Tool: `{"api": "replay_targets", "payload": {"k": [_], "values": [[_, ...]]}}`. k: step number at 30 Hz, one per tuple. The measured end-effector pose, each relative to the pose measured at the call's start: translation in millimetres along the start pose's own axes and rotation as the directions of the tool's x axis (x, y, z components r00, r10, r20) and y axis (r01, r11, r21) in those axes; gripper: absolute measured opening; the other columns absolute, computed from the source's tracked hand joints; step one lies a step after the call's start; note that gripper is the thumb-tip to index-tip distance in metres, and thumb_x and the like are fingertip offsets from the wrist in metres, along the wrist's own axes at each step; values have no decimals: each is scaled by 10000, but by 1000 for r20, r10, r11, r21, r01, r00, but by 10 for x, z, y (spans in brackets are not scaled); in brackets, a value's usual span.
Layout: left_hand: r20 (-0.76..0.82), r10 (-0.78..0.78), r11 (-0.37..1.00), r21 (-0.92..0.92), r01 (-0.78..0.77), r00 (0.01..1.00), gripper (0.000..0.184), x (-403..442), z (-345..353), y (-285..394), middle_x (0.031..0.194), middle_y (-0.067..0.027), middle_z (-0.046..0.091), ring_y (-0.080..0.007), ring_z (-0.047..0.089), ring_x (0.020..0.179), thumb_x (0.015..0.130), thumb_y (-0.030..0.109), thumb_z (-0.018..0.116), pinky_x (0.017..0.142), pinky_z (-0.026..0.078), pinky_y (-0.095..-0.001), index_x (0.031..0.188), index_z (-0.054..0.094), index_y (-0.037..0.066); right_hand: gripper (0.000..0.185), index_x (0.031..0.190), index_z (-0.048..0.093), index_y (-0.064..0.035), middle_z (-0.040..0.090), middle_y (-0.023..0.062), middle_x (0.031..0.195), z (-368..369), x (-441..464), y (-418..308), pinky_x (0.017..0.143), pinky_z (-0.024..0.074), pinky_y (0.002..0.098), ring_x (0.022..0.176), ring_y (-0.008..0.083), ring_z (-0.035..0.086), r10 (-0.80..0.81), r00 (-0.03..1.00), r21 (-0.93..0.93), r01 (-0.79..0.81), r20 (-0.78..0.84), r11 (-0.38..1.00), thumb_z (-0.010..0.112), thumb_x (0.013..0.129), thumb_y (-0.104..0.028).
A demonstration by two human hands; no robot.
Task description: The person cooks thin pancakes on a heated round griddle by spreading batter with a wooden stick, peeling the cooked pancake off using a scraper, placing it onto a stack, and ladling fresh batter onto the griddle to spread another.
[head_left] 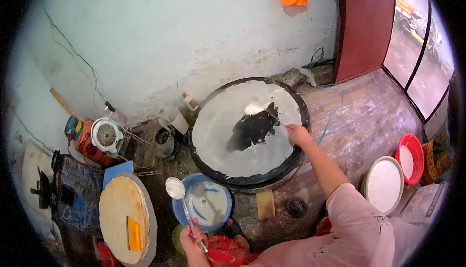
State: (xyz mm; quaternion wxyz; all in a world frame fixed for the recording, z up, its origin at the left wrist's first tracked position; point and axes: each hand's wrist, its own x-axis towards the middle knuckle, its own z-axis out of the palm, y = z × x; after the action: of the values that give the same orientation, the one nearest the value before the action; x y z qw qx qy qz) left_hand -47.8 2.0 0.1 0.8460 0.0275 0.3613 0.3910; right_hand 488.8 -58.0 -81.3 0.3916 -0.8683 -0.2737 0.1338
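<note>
My left hand (pixel 193 238) is closed around the handle of a ladle (pixel 175 188) whose bowl carries white batter, above the left rim of a blue basin (pixel 180 212) with more batter inside. My right hand (pixel 298 135) is closed at the right side of a large round griddle (pixel 299 103), fingers around what looks like a batter spreader, its blade hard to make out. A thin white batter layer (pixel 218 126) covers most of the griddle. Near the middle a dark patch is bare, with a thicker white mound (pixel 256 108) at its upper edge.
A stack of round flatbreads (pixel 116 194) stands at the lower left, an orange-yellow piece (pixel 134 234) on it. Behind are a white blower (pixel 106 135) and a bottle (pixel 190 102). At right sit a white-filled bucket (pixel 384 184) and a red basin (pixel 417 159).
</note>
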Motion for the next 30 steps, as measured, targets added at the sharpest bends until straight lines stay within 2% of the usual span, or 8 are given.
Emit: {"api": "replay_targets", "payload": {"k": [4,10,12,17,20,22,24,30], "values": [[-39,3,999,-41,-5,999,372,-99,194,-54,642,-59,463,-129,405,469,919,240,385,387,319,-244,1112,489,-61,316,1099,600,-251,609,110,1036,-314,-414,-623,822,456,379,944,303,576,-22,976,-233,73,215,970,462,848,-384],[-131,22,1000,-6,-23,991,362,-168,317,-114,566,-19,431,-96,370,416,930,235,345,343,317,-222,1024,525,-64,305,1086,605,-243,615,133,1002,26,-145,27,828,456,395,944,302,583,-15,1000,-60,16,26,998,458,847,-364],[-137,51,998,52,-45,989,367,-130,249,-75,578,-20,436,-93,366,420,931,242,340,348,316,-221,1024,521,-63,320,1113,586,-214,578,134,1096,50,-374,-355,855,443,396,997,317,555,37,974,-124,-9,222,992,440,861,-346],[-35,-19,999,-39,18,999,367,-168,199,-47,647,-52,458,-114,381,463,919,247,371,383,318,-234,1077,501,-57,308,1114,586,-235,603,130,1036,-460,-681,-668,825,457,390,959,302,568,-112,922,-204,198,370,959,442,859,-329],[-51,12,1000,-8,-12,999,358,-176,220,-72,632,-39,453,-103,381,452,922,237,364,369,316,-222,1049,508,-66,304,1112,589,-233,615,124,1004,-385,-644,-443,810,461,381,939,300,573,83,992,-227,-61,92,972,449,854,-314],[-52,19,1000,-2,-19,998,356,-196,254,-74,637,-42,456,-103,386,454,920,234,371,373,317,-223,1056,507,-66,298,1111,589,-231,619,122,990,-86,-570,-242,796,463,390,921,308,577,40,994,-108,-29,102,994,450,854,-290],[-74,21,999,42,-18,997,355,-215,300,-82,639,-46,455,-103,394,457,918,235,381,375,316,-221,1058,508,-67,291,1097,596,-230,624,123,965,160,-598,-313,785,465,401,905,309,583,-262,932,-92,292,250,952,453,854,-300],[-94,12,1000,18,-10,996,349,-225,214,-54,636,-46,454,-108,395,449,917,239,381,361,324,-228,1078,508,-43,287,1059,621,-306,639,40,975,-665,-859,-948,754,485,361,894,251,603,-157,896,-399,335,416,854,534,786,-316]]}}
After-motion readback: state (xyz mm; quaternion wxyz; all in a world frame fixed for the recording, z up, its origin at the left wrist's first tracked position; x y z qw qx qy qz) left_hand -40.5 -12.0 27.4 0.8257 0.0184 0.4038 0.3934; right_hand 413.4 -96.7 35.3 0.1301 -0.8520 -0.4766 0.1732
